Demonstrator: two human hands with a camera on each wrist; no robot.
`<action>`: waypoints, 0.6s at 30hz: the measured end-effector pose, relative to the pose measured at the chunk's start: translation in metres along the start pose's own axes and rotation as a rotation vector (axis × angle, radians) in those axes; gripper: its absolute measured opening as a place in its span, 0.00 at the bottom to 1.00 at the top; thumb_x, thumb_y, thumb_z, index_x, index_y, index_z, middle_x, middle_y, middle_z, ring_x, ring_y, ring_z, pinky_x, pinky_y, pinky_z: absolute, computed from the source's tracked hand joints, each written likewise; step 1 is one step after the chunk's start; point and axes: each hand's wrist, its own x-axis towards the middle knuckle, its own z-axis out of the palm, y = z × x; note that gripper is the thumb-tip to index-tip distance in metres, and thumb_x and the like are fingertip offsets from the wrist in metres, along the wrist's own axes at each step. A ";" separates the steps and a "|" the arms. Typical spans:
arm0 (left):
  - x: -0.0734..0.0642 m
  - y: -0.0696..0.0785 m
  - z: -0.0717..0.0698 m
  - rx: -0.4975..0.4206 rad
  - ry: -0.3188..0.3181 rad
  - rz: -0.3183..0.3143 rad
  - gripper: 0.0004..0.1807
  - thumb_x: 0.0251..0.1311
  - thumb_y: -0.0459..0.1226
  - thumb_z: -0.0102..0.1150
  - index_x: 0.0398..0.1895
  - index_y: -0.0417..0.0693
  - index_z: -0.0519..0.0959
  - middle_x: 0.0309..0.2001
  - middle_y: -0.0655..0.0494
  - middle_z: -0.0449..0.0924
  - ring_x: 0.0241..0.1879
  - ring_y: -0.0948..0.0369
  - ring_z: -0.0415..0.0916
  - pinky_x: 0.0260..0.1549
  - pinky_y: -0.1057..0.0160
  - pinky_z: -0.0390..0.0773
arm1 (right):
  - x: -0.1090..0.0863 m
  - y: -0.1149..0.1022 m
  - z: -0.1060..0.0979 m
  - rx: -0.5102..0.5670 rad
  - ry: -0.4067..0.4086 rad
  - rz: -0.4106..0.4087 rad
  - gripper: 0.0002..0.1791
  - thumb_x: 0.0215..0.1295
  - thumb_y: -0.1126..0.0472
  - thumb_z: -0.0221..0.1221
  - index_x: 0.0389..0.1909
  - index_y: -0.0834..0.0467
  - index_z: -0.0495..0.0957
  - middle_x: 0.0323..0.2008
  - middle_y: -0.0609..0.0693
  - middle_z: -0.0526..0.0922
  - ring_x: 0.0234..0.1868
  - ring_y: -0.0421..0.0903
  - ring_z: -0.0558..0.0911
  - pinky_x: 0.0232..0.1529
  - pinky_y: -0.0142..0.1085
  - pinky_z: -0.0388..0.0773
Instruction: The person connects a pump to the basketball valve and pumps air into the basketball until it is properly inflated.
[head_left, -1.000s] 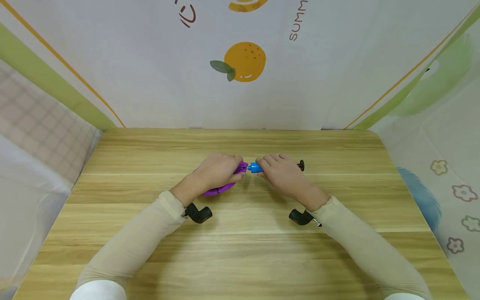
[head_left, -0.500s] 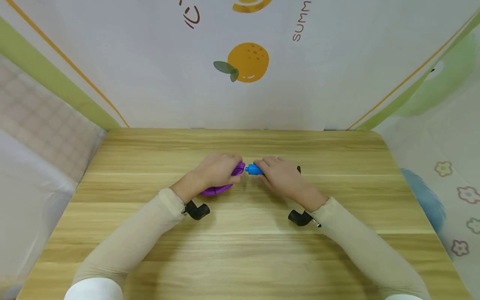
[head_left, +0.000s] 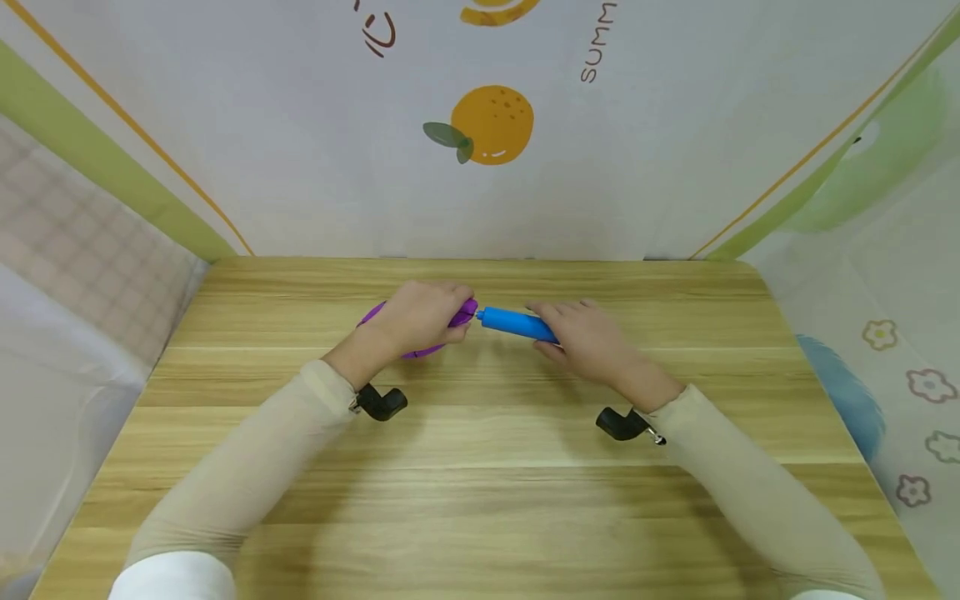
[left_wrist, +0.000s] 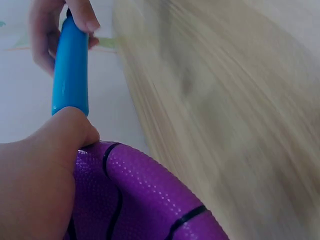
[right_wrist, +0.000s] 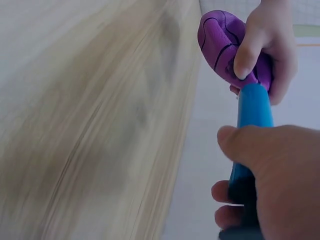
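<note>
My left hand (head_left: 422, 315) grips a soft, folded purple ball (left_wrist: 145, 182) with black seam lines, its thumb pressing near the spot where the pump meets it. A blue hand pump (head_left: 517, 323) points into the ball from the right, its narrow tip at the ball's skin. My right hand (head_left: 596, 342) holds the pump's rear part; in the right wrist view the thumb lies along the blue barrel (right_wrist: 255, 107) and the fingers curl around the lower dark part (right_wrist: 242, 192). Most of the pump's handle is hidden by that hand in the head view.
Beneath both hands is a wood-grain table (head_left: 480, 500). A white cloth wall (head_left: 337, 183) with a printed orange stands along its far edge. Black wrist mounts (head_left: 382, 404) hang below each wrist.
Both hands have shifted away from the body, the left also leftward with the ball. My right hand has moved back along the pump, showing more of the blue barrel.
</note>
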 end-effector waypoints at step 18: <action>-0.007 -0.024 -0.004 0.069 -0.013 0.025 0.16 0.68 0.40 0.63 0.53 0.42 0.76 0.46 0.50 0.81 0.45 0.52 0.80 0.46 0.51 0.81 | -0.012 0.009 0.006 0.074 0.146 -0.101 0.22 0.63 0.54 0.71 0.49 0.58 0.72 0.33 0.47 0.83 0.22 0.38 0.72 0.22 0.32 0.69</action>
